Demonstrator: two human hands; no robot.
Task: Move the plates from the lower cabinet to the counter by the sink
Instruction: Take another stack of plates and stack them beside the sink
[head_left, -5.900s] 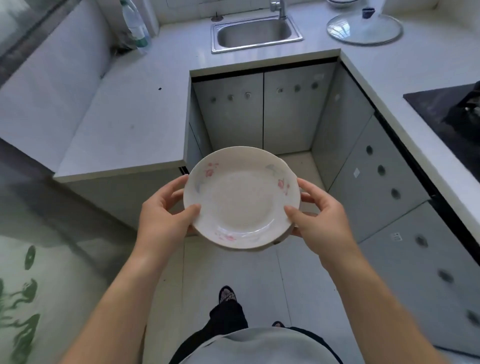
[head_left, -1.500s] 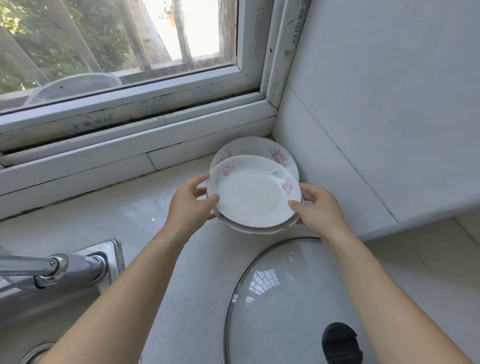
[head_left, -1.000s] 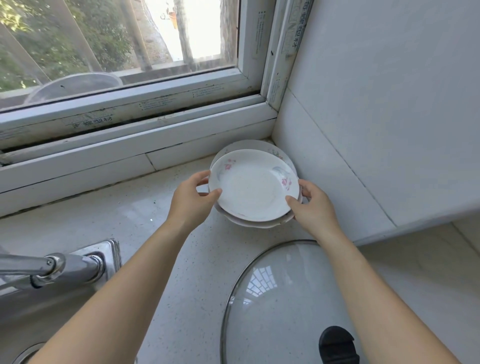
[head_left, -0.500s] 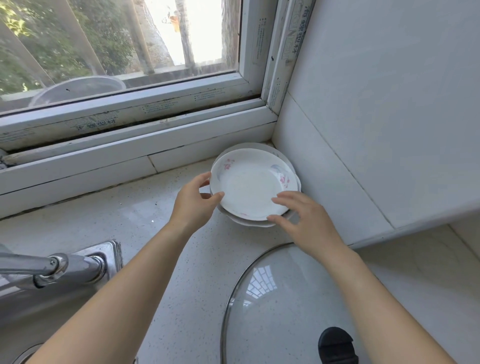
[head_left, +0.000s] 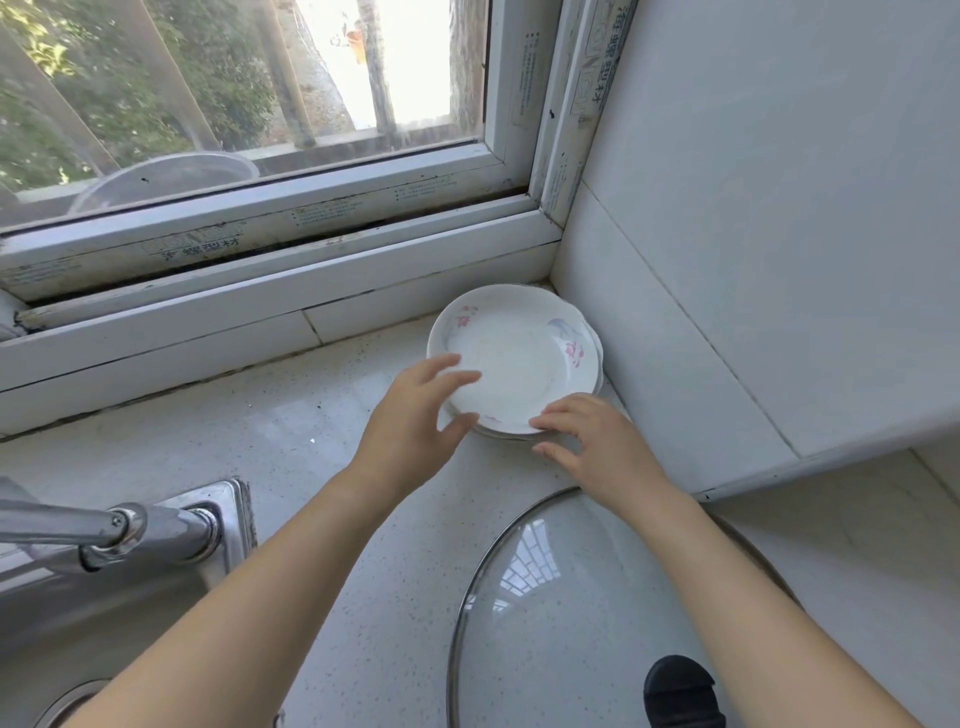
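A white plate with pink flower prints (head_left: 519, 358) lies on top of another plate, whose rim (head_left: 598, 375) peeks out on the right. The stack rests on the speckled counter (head_left: 291, 452) in the corner under the window. My left hand (head_left: 415, 421) hovers at the stack's near left edge, fingers spread, holding nothing. My right hand (head_left: 592, 441) is at the near right edge, fingers apart, its fingertips at the rim without a grip.
A glass pot lid (head_left: 571, 613) with a black knob (head_left: 680, 691) lies on the counter just in front of the plates. A steel faucet (head_left: 104, 530) and sink (head_left: 67, 623) are at the left. The tiled wall (head_left: 753, 260) closes the right side.
The flowered plate went down onto the other plate in the corner. Both hands then let go of it and drew back a little toward me.
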